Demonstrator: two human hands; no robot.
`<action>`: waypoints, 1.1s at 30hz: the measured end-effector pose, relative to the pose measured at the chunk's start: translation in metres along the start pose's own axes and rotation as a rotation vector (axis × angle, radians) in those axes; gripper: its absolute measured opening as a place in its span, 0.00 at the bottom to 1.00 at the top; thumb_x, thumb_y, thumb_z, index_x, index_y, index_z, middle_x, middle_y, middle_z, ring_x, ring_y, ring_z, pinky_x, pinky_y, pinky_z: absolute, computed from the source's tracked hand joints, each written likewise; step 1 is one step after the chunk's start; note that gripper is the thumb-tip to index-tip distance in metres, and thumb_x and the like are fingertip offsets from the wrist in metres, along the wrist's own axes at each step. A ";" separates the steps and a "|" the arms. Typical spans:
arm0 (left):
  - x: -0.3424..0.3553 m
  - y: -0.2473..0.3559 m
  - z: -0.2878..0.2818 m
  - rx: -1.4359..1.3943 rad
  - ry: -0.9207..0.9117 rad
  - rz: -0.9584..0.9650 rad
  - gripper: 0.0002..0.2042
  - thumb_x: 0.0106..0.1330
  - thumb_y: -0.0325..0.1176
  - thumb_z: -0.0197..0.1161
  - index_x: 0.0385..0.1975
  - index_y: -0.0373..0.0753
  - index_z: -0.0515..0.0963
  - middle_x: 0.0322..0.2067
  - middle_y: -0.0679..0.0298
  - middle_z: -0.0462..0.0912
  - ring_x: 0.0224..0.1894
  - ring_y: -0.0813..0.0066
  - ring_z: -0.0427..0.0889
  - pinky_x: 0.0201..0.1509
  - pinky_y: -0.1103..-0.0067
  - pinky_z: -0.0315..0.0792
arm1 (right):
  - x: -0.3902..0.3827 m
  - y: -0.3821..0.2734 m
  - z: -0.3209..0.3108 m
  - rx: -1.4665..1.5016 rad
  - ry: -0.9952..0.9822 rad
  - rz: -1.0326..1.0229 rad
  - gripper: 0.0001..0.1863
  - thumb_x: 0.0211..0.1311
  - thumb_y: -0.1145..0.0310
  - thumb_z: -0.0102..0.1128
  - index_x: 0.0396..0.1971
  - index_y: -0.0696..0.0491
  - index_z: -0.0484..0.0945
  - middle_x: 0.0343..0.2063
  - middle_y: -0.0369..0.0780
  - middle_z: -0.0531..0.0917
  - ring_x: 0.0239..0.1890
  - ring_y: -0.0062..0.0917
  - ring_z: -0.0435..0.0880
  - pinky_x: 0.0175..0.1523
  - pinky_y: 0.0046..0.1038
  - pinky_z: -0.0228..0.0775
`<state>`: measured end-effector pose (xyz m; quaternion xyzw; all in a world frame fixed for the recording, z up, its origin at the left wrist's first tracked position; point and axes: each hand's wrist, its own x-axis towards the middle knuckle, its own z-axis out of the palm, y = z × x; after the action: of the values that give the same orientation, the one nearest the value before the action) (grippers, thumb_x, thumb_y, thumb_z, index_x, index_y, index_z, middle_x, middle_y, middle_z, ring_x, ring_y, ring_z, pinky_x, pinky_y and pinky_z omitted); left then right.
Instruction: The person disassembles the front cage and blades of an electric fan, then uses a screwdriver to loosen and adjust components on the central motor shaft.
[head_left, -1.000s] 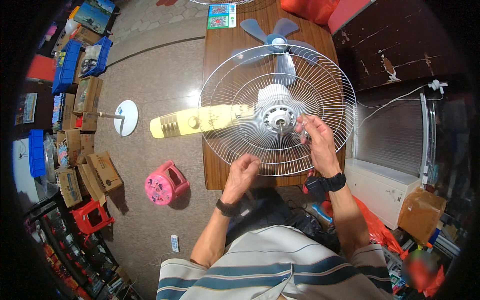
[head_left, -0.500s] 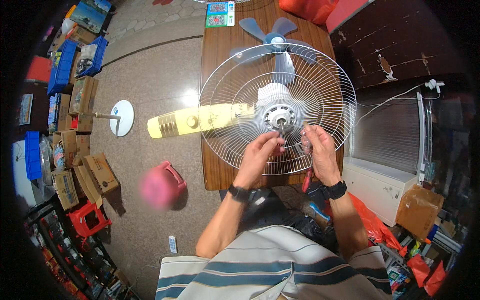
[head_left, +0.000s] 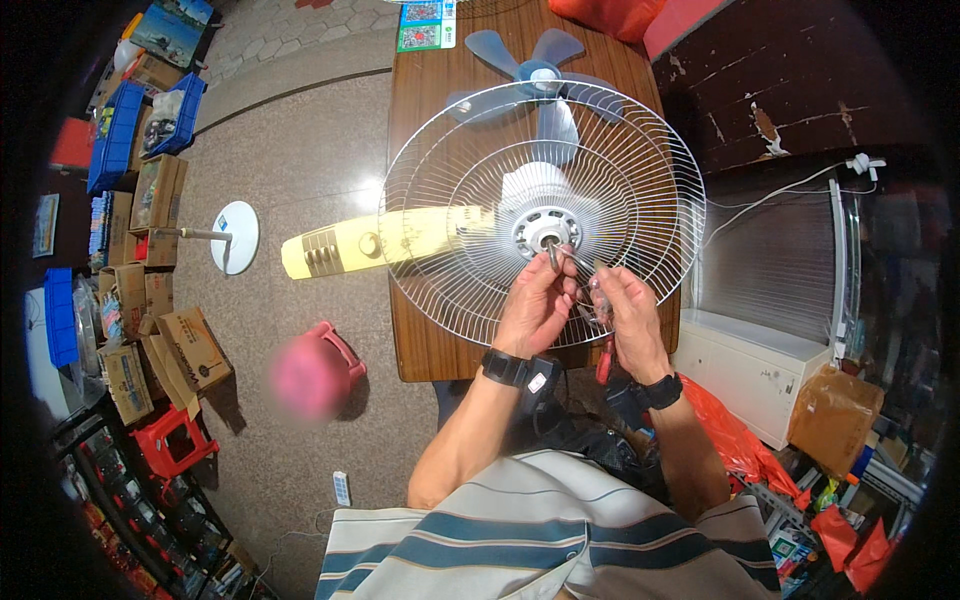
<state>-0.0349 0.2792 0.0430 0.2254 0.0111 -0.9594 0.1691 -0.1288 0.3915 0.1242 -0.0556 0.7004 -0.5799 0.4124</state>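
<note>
1. The left hand (head_left: 538,308) is pinching a small dark piece between nearly closed fingers, just beside the fan hub (head_left: 522,232).
2. The right hand (head_left: 632,318) is curling its fingers around something shiny, unclear.
3. The wire fan grille (head_left: 610,215) is lying above the tabletop (head_left: 424,358).

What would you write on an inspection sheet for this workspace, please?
Surface: brown wood-grain table, partly covered.
Work things: white wire fan guard; blue fan blades at its far side; yellow fan body reaching past the table's left edge.
Clutter: pink stool, partly blurred, red stool and remote control on the floor.
Hands: left hand near the guard's centre, grip unclear; right hand holds something small and shiny, kind unclear.
Cables: white cable with plug at right.
Surroundings: cardboard boxes at left, white cabinet at right.
</note>
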 end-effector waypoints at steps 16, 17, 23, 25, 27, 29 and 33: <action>-0.004 -0.005 0.000 0.089 0.063 0.130 0.09 0.81 0.35 0.62 0.49 0.35 0.80 0.35 0.63 0.85 0.29 0.77 0.80 0.36 0.82 0.77 | -0.001 0.007 -0.007 -0.109 -0.022 0.015 0.16 0.83 0.56 0.59 0.40 0.54 0.84 0.27 0.27 0.78 0.27 0.08 0.72 0.33 0.16 0.64; -0.004 -0.003 0.000 0.089 0.065 0.132 0.09 0.81 0.35 0.62 0.49 0.35 0.80 0.35 0.63 0.85 0.29 0.77 0.80 0.36 0.82 0.77 | -0.001 0.007 -0.007 -0.113 -0.017 0.016 0.16 0.83 0.56 0.60 0.40 0.54 0.84 0.27 0.27 0.79 0.27 0.08 0.72 0.32 0.16 0.65; -0.007 0.000 -0.001 0.098 0.060 0.114 0.07 0.81 0.32 0.63 0.50 0.37 0.80 0.35 0.63 0.85 0.28 0.78 0.81 0.36 0.82 0.78 | -0.002 0.009 -0.004 -0.119 0.020 0.026 0.18 0.82 0.54 0.61 0.39 0.55 0.85 0.27 0.27 0.79 0.27 0.08 0.73 0.32 0.15 0.65; -0.008 0.000 0.002 0.054 0.051 0.086 0.07 0.81 0.31 0.62 0.51 0.37 0.80 0.35 0.64 0.85 0.28 0.78 0.81 0.35 0.83 0.78 | -0.002 0.011 -0.005 -0.120 0.012 0.027 0.18 0.82 0.54 0.61 0.39 0.55 0.85 0.27 0.27 0.79 0.27 0.08 0.73 0.32 0.15 0.65; -0.008 0.000 0.002 0.053 0.054 0.082 0.07 0.81 0.31 0.62 0.51 0.37 0.80 0.36 0.64 0.86 0.28 0.79 0.81 0.35 0.83 0.78 | -0.003 0.012 -0.005 -0.121 0.003 0.028 0.18 0.81 0.53 0.61 0.39 0.55 0.85 0.26 0.27 0.79 0.27 0.08 0.73 0.32 0.15 0.65; -0.006 -0.001 0.001 0.053 0.057 0.078 0.07 0.81 0.31 0.62 0.51 0.37 0.80 0.36 0.64 0.86 0.28 0.79 0.81 0.35 0.83 0.78 | -0.004 0.012 -0.006 -0.102 -0.007 0.054 0.16 0.81 0.55 0.63 0.41 0.53 0.84 0.28 0.26 0.79 0.28 0.07 0.72 0.33 0.14 0.64; -0.002 -0.008 0.001 0.025 0.075 0.096 0.08 0.81 0.31 0.62 0.52 0.35 0.80 0.34 0.64 0.86 0.28 0.80 0.80 0.34 0.85 0.76 | -0.007 0.013 -0.004 -0.131 -0.007 0.008 0.18 0.82 0.54 0.60 0.40 0.54 0.85 0.26 0.27 0.78 0.26 0.08 0.72 0.32 0.15 0.64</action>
<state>-0.0361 0.2871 0.0445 0.2634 -0.0054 -0.9412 0.2115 -0.1219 0.4023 0.1167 -0.0817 0.7357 -0.5309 0.4125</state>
